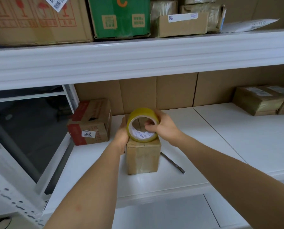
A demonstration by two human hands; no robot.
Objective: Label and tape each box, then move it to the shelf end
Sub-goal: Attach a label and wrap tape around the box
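Your right hand (164, 128) fingers curl around one tape roll (142, 125) atop one small box (142, 157); your left hand (121, 136) fingers grip its side. One pen (172, 162) lies beside it on the shelf (220, 146).

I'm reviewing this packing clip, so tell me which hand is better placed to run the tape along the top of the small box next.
Probably the right hand: it already grips the tape roll on top of the small box, fingers through its core. The left hand holds the box's left side, steadying it.
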